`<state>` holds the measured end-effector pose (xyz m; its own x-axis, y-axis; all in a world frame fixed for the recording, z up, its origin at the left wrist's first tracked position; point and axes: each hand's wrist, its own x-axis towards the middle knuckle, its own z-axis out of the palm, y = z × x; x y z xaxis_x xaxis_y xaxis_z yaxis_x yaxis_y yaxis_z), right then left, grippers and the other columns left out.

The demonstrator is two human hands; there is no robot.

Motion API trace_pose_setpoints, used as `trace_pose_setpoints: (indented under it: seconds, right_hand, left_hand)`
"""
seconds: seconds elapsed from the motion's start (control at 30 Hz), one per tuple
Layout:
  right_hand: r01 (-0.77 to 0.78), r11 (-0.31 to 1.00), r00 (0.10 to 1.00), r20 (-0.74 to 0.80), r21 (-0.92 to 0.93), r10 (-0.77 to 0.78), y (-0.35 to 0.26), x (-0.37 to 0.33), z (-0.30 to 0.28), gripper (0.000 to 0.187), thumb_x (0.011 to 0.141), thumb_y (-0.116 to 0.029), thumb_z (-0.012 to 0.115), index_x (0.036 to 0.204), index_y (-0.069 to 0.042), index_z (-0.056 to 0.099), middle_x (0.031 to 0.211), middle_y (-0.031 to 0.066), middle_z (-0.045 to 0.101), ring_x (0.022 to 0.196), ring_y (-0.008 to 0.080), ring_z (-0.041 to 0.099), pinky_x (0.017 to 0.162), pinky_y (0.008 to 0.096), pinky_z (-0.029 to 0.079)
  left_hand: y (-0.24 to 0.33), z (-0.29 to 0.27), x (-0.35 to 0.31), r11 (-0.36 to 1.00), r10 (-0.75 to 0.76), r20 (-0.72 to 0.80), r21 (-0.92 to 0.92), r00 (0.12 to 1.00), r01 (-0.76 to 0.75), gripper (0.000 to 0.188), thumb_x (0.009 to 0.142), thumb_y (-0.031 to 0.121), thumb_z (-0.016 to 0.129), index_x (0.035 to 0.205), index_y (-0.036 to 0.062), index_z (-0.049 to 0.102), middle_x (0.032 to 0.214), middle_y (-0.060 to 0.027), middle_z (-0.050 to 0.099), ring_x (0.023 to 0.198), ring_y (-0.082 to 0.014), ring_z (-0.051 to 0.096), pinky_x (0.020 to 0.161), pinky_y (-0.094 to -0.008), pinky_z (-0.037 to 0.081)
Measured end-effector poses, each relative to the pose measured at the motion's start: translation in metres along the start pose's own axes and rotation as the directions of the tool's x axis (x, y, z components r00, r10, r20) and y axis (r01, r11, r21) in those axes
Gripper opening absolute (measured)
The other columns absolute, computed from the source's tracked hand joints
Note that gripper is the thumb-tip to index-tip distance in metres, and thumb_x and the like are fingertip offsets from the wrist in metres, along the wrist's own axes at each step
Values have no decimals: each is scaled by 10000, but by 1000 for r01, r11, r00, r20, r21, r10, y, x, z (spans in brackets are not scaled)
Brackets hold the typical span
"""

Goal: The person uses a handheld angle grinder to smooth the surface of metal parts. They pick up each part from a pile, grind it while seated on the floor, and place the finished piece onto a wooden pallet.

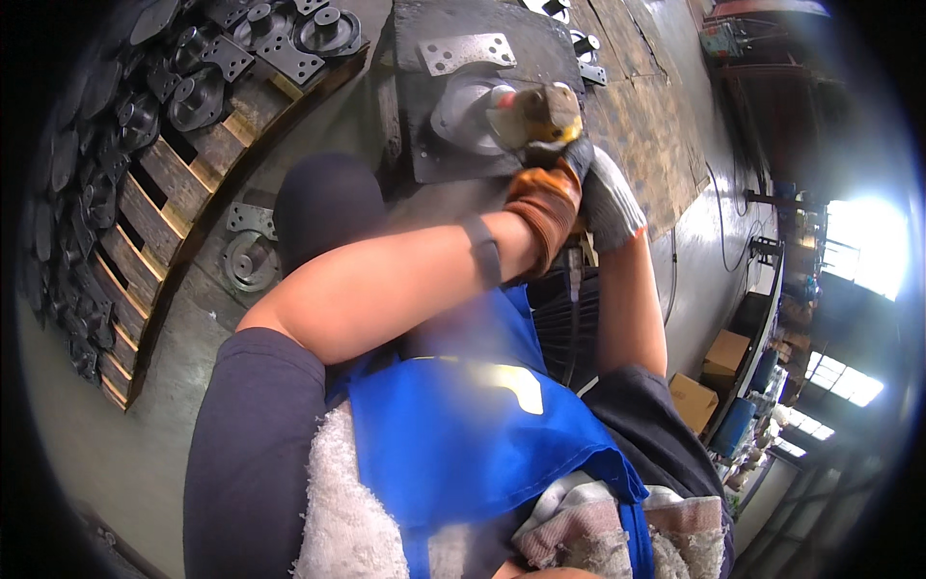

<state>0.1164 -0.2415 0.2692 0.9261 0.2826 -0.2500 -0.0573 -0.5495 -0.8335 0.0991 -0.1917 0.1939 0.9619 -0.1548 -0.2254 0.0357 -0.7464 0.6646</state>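
Note:
My left hand, in an orange-brown and dark work glove, is closed round the handle area of a worn brown-and-yellow hand-held air tool. Beside it my right hand, in a grey-white knit glove, wraps the same tool from the right, its fingers partly hidden. The tool's head, with a red patch, points left against or just over a round metal flange part; contact cannot be made out. That part lies on a dark block-like bench, its drilled plate at the far side. A hose fitting hangs below my hands.
Wooden pallets at the left carry many similar dark metal parts. Another flanged part lies on the floor beside my knee. A wooden board surface adjoins the bench on the right. Cardboard boxes and a cable are farther right.

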Motion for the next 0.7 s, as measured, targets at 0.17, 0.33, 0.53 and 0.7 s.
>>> trace_pose_setpoints:
  seconds: [0.17,0.33,0.53,0.7]
  right_hand:
    - [58,994,997,59,-87,-53,10,2,4,284,756,-204,712,964,-13,685,847,84,682,782,209,659,719,342,531]
    - [238,961,961,175,-138,-213,27,-48,19,247,950,-149,575,1109,19,661,971,84,692,851,181,665,786,311,552]
    - [290,956,955,79,-46,-286,61,-41,48,248,959,-181,572,1058,16,686,944,75,703,846,176,666,786,302,543]
    - [-141,953,989,4,267,145,64,-26,47,245,967,-162,566,1100,21,657,986,80,698,875,179,662,811,314,546]
  left_hand:
    - [-9,-7,-14,992,104,-113,81,988,-95,227,957,192,527,1138,119,645,992,-96,736,862,-272,726,720,-388,575]
    - [-21,-35,-92,870,361,108,320,926,-376,529,889,392,617,1264,23,562,1118,-168,666,1027,-284,670,859,-373,526]
    - [-63,35,-50,981,164,31,102,986,-167,359,946,392,529,1149,113,626,1037,-145,710,912,-303,709,760,-405,571]
    - [-38,-24,-73,979,63,-151,-183,987,-91,375,1005,417,422,1128,138,640,954,-134,728,866,-321,712,771,-432,556]
